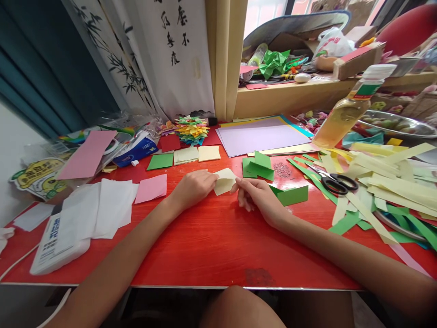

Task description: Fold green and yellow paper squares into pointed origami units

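Note:
A small cream paper square [224, 182] is held between my two hands over the red table [191, 241]. My left hand [196, 187] is closed on its left edge. At the right corner my right hand [256, 195] pinches it between thumb and finger. The paper looks bent, with a fold line across its lower part. Close to my right hand lie folded green paper pieces [292, 195] and more green squares [258, 166]. Behind my left hand are cream squares [209, 153], a green square [160, 161] and a pink square [151, 188].
Black-handled scissors [337, 183] rest among cut paper strips [389, 173] at right. A tilted-looking bottle [344, 109] stands behind them. Large lilac sheets [262, 137] and a multicoloured paper stack [191, 130] are at the back. White tissues [114, 207] lie at left.

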Motion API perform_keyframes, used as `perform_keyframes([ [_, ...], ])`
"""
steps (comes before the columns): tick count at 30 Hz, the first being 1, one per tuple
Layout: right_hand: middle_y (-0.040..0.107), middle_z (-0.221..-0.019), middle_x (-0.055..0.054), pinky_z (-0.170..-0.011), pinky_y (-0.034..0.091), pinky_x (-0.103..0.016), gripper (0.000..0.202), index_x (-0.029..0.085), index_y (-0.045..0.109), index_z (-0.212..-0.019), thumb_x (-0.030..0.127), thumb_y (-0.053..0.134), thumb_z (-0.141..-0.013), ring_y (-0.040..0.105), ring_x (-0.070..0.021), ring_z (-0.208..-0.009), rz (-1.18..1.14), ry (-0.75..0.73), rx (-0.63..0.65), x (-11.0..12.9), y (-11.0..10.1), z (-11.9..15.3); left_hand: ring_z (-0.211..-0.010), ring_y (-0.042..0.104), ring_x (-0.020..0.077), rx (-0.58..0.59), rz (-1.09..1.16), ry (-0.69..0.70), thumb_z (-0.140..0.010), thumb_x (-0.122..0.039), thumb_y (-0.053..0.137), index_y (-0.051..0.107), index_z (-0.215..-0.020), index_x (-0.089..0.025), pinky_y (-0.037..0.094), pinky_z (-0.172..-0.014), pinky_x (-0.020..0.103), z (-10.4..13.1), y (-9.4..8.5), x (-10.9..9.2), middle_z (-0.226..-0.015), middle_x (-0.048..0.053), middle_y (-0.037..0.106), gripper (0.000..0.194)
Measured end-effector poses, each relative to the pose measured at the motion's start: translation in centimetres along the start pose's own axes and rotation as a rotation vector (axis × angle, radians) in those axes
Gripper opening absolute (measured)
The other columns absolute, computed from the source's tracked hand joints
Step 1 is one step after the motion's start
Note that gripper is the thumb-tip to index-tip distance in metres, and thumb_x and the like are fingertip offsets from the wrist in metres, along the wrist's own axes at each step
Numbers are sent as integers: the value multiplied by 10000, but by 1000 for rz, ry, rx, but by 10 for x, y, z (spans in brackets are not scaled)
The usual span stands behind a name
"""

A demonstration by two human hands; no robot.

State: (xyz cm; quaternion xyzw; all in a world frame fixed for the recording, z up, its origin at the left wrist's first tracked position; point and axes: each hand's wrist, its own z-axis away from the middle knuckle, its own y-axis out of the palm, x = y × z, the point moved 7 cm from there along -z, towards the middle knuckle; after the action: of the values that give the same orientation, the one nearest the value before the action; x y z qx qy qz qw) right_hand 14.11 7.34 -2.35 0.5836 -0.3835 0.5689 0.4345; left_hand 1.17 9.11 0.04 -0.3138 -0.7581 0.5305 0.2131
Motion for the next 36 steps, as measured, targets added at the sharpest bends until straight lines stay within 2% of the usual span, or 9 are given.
perform_keyframes([
  [3,628,-665,-63,-437,415,-231,476,142,592,-834,547,342,-826,543,-115,-466,-155,124,111,-5,5,-3,-1015,559,188,-183,21,34,-869,-187,358,553,-1054,-155,398,-924,355,5,-20,-5,-1013,98,639,270],
  [6,645,-879,-100,-565,502,-265,381,144,587,-914,458,383,-842,611,-142,-622,-297,123,125,-4,2,-7,-1077,531,151,-291,119,166,-853,-149,403,555,-1037,-189,382,-966,340,7,-34,-18,-1081,66,627,242],
  [10,623,-963,-101,-661,520,-271,204,132,590,-923,280,494,-822,618,-136,-710,-306,34,79,-5,-5,-10,-1139,477,167,-229,273,136,-841,-223,457,598,-832,-196,369,-975,378,-2,-30,-24,-1101,58,615,144],
  [15,593,-1032,-83,-669,533,-303,245,167,572,-975,345,483,-832,625,-139,-723,-294,-2,72,-5,-4,-9,-1153,438,201,-185,483,-121,-835,-285,459,557,-721,-173,362,-941,363,-8,-23,-13,-1244,78,494,187],
  [20,596,-1062,-100,-712,528,-319,347,164,577,-993,439,437,-834,618,-174,-833,-299,-10,139,2,4,-8,-828,536,145,-155,603,-272,-829,-303,457,525,-706,-174,395,-728,260,-7,-19,-7,-887,35,584,191],
  [24,614,-1043,-84,-794,496,-316,328,169,567,-1015,359,598,-748,618,-160,-841,-187,-39,130,5,4,-7,-671,484,115,-161,621,-342,-828,-318,456,533,-773,-182,363,-612,229,-6,-17,-6,-757,2,534,166],
  [27,635,-979,-78,-801,486,-330,309,164,573,-990,349,601,-744,624,-150,-786,-132,-59,71,4,0,-7,-639,476,107,-163,662,-391,-811,-332,484,531,-921,-197,378,-617,226,-5,-14,-4,-753,-8,530,179],
  [31,647,-901,-66,-781,484,-312,264,164,582,-956,350,561,-771,618,-137,-761,-126,-69,38,1,-5,-8,-750,524,131,-130,745,-391,-768,-358,546,483,-1077,-218,423,-691,247,-5,-9,-5,-906,20,563,345],
  [36,626,-762,-29,-720,494,-268,188,156,590,-855,325,567,-775,598,-111,-699,-179,-89,39,2,-7,-10,-858,541,149,-122,809,-365,-763,-325,558,484,-1057,-216,438,-753,266,-5,-6,-8,-1040,33,554,323],
])
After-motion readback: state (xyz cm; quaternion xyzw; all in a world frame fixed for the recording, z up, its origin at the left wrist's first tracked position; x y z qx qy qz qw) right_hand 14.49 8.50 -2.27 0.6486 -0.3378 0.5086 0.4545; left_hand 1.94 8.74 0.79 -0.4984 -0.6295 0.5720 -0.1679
